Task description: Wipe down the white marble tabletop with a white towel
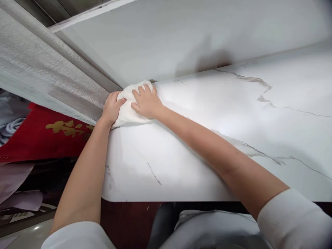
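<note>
A bunched white cloth (131, 110) lies at the far left corner of the white marble-patterned tabletop (181, 166). My left hand (112, 109) grips the cloth's left side at the table edge, thumb on top and the other fingers partly hidden. My right hand (147, 102) rests on the cloth's right part, palm down, its fingers spread and pointing away from me. The cloth's underside cannot be seen.
A pale wall (155, 38) rises along the table's back edge. Left of the table hangs a silvery-grey curtain or panel (52, 62), with a red cloth with gold markings (38, 133) below it. Dark red floor (127, 221) shows under the front edge.
</note>
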{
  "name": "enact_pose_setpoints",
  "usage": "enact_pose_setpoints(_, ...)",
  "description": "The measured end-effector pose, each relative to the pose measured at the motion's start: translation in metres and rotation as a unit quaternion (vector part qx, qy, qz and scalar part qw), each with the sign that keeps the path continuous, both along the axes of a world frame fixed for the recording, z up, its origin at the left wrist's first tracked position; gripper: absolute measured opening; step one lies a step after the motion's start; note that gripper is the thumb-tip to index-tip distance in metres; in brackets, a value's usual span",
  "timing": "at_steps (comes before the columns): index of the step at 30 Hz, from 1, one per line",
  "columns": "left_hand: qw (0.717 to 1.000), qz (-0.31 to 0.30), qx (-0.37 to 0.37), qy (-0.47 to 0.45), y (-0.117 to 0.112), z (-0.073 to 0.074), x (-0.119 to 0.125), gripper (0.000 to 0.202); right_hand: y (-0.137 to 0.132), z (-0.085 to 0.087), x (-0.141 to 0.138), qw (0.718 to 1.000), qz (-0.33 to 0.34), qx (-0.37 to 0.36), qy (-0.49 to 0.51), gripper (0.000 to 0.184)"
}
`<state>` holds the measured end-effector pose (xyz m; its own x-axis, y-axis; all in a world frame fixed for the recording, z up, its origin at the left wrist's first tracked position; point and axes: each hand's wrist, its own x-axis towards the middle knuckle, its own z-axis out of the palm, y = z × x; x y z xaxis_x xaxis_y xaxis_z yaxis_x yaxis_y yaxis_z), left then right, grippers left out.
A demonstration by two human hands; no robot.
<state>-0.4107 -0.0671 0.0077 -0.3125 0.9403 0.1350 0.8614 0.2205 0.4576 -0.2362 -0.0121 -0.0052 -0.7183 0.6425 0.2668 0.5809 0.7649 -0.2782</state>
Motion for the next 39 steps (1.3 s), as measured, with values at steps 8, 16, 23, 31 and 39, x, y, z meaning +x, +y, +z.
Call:
enact_pose_setpoints(8, 0.999, -0.001, 0.031, 0.004, -0.079, -0.005, 0.006, 0.046, -0.071, -0.001, 0.013, 0.999, 0.036, 0.002, 0.013, 0.051)
enact_pose_setpoints(16, 1.000, 0.025, 0.005, -0.008, -0.144, 0.003, 0.048, 0.049, -0.132, 0.003, 0.053, 0.998, 0.051, 0.016, 0.018, 0.050)
enact_pose_setpoints(23, 1.000, 0.005, 0.014, 0.015, -0.195, -0.002, 0.080, 0.048, -0.179, 0.002, 0.090, 0.997, 0.066, 0.039, 0.025, 0.054)
enact_pose_setpoints(31, 0.997, -0.021, 0.038, 0.063, -0.231, -0.008, 0.138, 0.046, -0.206, 0.010, 0.150, 0.991, 0.107, 0.076, -0.022, 0.056)
enact_pose_setpoints(39, 0.998, -0.019, 0.020, 0.062, -0.202, -0.007, 0.161, 0.046, -0.183, 0.025, 0.153, 0.995, 0.054, -0.020, -0.080, 0.054)
